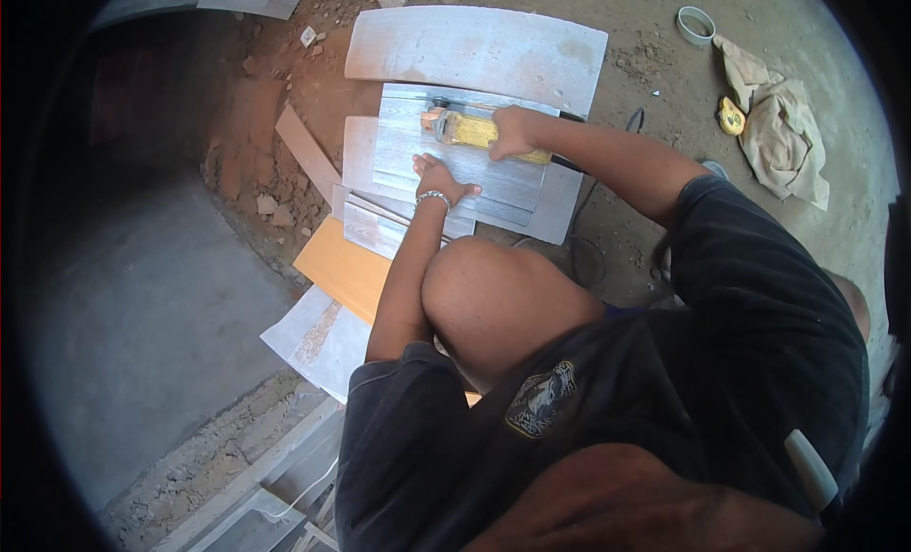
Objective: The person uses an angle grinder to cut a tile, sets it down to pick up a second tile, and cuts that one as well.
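A yellow angle grinder (470, 130) lies over the far part of a grey wood-grain tile (399, 146), its disc end pointing left, close to the tile's far edge. My right hand (515, 132) is wrapped round the grinder's body. My left hand (441, 180), with a bracelet at the wrist, rests on the tile's near side with the fingers spread. Beneath this tile another pale tile (562, 205) sticks out on the right. Beyond it lies a long whitish board (474, 54).
Left of my left arm lie a tan tile (340, 267) and a white sheet (313, 334). Rubble (275, 210) covers the ground further left. A cable (593, 253) loops near my knee. At the right are a tape roll (696, 25), a yellow tape measure (730, 116) and a beige cloth (786, 139).
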`<move>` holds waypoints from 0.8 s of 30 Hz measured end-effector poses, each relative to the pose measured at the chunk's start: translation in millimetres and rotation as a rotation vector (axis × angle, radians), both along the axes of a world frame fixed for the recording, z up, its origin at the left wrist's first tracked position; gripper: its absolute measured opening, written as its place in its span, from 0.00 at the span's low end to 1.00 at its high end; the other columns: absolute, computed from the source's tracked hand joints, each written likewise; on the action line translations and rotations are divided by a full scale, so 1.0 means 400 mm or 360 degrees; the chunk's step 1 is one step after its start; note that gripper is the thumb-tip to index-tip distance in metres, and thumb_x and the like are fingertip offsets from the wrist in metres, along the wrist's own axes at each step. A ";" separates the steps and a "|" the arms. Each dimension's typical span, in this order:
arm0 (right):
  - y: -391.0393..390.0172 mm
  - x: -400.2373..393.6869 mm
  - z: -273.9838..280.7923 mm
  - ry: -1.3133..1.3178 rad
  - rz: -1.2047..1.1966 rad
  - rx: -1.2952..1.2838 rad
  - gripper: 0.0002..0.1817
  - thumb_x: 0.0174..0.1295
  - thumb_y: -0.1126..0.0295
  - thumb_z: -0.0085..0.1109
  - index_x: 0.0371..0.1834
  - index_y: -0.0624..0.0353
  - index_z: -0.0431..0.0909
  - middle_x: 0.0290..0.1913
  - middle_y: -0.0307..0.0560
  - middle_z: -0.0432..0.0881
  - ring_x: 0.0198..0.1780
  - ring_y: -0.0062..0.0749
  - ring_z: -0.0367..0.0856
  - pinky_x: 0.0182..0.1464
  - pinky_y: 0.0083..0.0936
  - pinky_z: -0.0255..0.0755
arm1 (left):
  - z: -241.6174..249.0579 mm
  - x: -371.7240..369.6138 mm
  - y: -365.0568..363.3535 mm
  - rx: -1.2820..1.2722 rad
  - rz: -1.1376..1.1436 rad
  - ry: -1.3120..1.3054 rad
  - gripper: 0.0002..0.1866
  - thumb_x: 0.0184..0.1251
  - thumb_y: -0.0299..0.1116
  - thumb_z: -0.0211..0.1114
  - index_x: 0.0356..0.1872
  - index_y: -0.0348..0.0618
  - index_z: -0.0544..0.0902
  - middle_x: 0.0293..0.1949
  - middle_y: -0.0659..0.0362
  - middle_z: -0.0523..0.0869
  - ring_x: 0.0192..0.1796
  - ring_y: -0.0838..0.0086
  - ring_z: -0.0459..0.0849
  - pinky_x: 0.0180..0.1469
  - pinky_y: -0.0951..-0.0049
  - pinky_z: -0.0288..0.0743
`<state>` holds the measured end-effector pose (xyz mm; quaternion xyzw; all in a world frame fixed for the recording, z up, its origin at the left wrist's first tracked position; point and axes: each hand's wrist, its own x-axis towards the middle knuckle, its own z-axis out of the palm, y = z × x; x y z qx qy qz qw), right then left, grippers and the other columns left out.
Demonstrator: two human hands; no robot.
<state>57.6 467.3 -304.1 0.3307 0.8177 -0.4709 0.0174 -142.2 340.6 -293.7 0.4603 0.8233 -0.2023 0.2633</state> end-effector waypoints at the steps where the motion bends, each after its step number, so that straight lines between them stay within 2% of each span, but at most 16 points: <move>1: 0.000 0.007 -0.003 -0.0017 0.0026 -0.0021 0.36 0.43 0.50 0.73 0.45 0.76 0.84 0.45 0.72 0.87 0.48 0.57 0.88 0.52 0.41 0.82 | -0.002 0.000 -0.002 0.0002 0.0013 -0.0012 0.85 0.36 0.62 0.87 0.76 0.15 0.34 0.79 0.23 0.34 0.84 0.39 0.37 0.84 0.59 0.44; 3: -0.005 0.029 -0.011 -0.0039 0.0048 -0.0045 0.38 0.44 0.50 0.73 0.48 0.77 0.82 0.47 0.73 0.86 0.50 0.58 0.87 0.54 0.41 0.81 | -0.007 0.000 -0.006 0.0015 0.0009 -0.0015 0.85 0.36 0.62 0.87 0.76 0.15 0.34 0.79 0.23 0.34 0.84 0.39 0.37 0.84 0.59 0.44; 5: -0.016 0.053 -0.026 0.0044 -0.0021 0.0047 0.34 0.42 0.51 0.73 0.42 0.76 0.85 0.42 0.71 0.87 0.45 0.57 0.89 0.49 0.42 0.82 | -0.012 -0.004 -0.005 0.0032 -0.0002 -0.0021 0.85 0.36 0.62 0.87 0.76 0.15 0.34 0.79 0.23 0.34 0.84 0.39 0.37 0.84 0.59 0.44; 6: -0.019 0.067 -0.033 0.0038 -0.0026 0.0045 0.34 0.42 0.51 0.73 0.42 0.76 0.85 0.42 0.71 0.87 0.45 0.57 0.89 0.49 0.42 0.82 | -0.016 -0.005 -0.005 0.0029 -0.0009 0.0001 0.85 0.36 0.62 0.87 0.76 0.15 0.34 0.79 0.23 0.34 0.84 0.38 0.37 0.84 0.59 0.44; 12: -0.039 0.144 -0.019 0.0019 -0.0043 0.0011 0.36 0.43 0.51 0.73 0.46 0.77 0.84 0.45 0.72 0.87 0.48 0.57 0.88 0.51 0.41 0.82 | -0.012 -0.004 -0.009 0.0038 -0.0005 -0.0006 0.84 0.36 0.61 0.88 0.76 0.15 0.34 0.79 0.23 0.34 0.84 0.38 0.37 0.84 0.58 0.45; 14: -0.036 0.151 -0.021 -0.0057 -0.0016 -0.0063 0.38 0.43 0.52 0.73 0.49 0.77 0.81 0.48 0.73 0.85 0.52 0.58 0.86 0.56 0.40 0.79 | -0.012 -0.001 -0.007 0.0036 -0.0010 -0.0002 0.84 0.36 0.61 0.88 0.76 0.15 0.34 0.79 0.23 0.34 0.84 0.38 0.38 0.84 0.58 0.45; 24: -0.050 0.206 -0.023 -0.0024 -0.0023 0.0003 0.38 0.45 0.50 0.72 0.46 0.79 0.82 0.45 0.73 0.86 0.49 0.58 0.88 0.53 0.41 0.81 | -0.010 -0.002 -0.010 0.0052 0.0032 -0.0037 0.84 0.37 0.59 0.88 0.76 0.16 0.33 0.79 0.24 0.33 0.84 0.38 0.36 0.84 0.59 0.45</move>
